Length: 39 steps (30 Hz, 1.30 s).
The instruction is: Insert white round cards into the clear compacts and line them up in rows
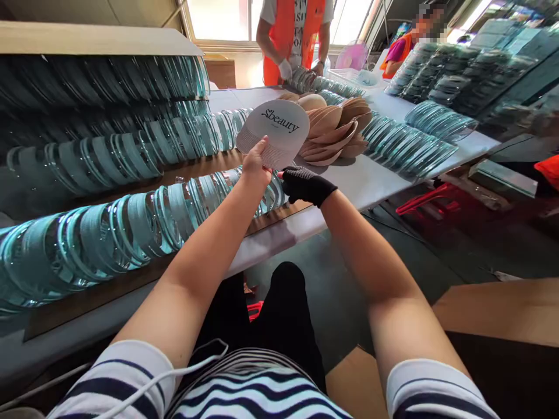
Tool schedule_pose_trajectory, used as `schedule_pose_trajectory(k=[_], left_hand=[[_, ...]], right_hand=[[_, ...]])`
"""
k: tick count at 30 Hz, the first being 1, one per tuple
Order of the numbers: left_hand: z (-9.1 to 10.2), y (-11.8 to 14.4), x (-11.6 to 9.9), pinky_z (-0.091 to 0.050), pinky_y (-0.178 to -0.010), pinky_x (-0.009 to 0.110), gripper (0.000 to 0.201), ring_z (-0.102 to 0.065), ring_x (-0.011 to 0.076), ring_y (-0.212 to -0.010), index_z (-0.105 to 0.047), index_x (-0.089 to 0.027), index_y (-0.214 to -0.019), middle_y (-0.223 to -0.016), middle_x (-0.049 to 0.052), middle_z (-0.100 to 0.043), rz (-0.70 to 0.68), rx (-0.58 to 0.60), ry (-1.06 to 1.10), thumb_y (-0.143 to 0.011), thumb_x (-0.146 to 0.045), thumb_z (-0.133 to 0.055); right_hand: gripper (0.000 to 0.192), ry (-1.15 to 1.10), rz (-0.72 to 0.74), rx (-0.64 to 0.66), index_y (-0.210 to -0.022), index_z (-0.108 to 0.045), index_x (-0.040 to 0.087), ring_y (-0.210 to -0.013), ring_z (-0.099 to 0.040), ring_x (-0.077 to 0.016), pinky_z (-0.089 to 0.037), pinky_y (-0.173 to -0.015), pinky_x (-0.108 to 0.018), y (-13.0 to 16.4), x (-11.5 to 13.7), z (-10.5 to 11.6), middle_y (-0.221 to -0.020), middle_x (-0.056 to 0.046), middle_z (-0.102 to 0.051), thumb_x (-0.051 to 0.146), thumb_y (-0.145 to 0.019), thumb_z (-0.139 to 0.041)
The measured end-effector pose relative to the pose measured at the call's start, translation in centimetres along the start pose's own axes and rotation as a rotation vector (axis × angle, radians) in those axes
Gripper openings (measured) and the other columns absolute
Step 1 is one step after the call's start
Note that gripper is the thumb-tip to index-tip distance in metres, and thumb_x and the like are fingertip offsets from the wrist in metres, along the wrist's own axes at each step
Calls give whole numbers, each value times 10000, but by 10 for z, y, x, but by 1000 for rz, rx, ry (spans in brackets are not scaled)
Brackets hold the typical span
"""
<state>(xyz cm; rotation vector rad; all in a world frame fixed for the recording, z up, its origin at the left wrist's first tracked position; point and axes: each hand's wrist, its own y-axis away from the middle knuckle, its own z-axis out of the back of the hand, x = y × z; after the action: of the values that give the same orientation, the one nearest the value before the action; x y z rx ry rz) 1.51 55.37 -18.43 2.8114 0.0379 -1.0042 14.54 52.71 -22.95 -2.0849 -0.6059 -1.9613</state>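
My left hand (257, 164) is bare and holds a stack of round white cards (275, 132) printed "beauty", raised above the table edge. My right hand (304, 184) wears a black glove and touches the lower edge of the same stack with its fingertips. Just behind the cards lies a pile of tan round discs (338, 131) on the white table (371, 180). Rows of round glass discs (131, 215) stand on edge to my left, close under my left forearm.
More rows of glass discs (406, 145) lie on the table's right side and on racks at left (109, 87) and right (458, 70). A person in an orange vest (290, 41) works at the far end; another sits behind. Cardboard (502, 308) lies at lower right.
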Motion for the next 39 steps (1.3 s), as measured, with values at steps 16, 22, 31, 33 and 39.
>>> schedule_pose_trajectory(k=[16,22,31,33,39], left_hand=[[0,2,3,-501,-1034,386,290,-563,246,-1256,-595,-135,-1183,-1356,97,-591,-40,-26,-19,-895,-101,-595],[-1,2,1,-499,-1037,405,310,-590,245,-1223,-613,-151,-1173,-1303,94,-631,-29,-65,-63,-870,-89,-613],[-1,1,2,-509,-1027,387,258,-612,233,-1189,-629,-169,-1106,-1114,53,-716,18,-43,-78,-867,-76,-606],[-3,3,3,-511,-1025,386,258,-614,239,-1185,-632,-158,-1110,-1113,64,-716,22,-36,-93,-865,-82,-611],[2,-1,-3,-517,-1000,377,207,-667,217,-1083,-660,-140,-1045,-1050,74,-731,-13,-61,-107,-851,-82,-619]], right_hand=[[720,157,-49,-260,-1529,-121,114,-351,-498,-110,-389,-334,-178,67,-45,-22,-523,61,-592,215,-903,-461],[532,-22,-44,-359,-1346,-377,136,-384,-511,-114,-458,-348,-208,55,-48,-29,-500,92,-495,254,-856,-549],[417,-319,7,-259,-1059,-394,260,-531,-547,-109,-546,-461,-246,40,-61,-30,-594,100,-469,384,-771,-669],[435,-272,37,-261,-1044,-395,271,-500,-509,-93,-539,-462,-236,33,-51,-21,-569,116,-431,411,-756,-690],[492,313,-196,55,-751,-455,196,-436,-398,-71,-458,-412,-219,2,-7,7,-484,89,-402,591,-691,-741]])
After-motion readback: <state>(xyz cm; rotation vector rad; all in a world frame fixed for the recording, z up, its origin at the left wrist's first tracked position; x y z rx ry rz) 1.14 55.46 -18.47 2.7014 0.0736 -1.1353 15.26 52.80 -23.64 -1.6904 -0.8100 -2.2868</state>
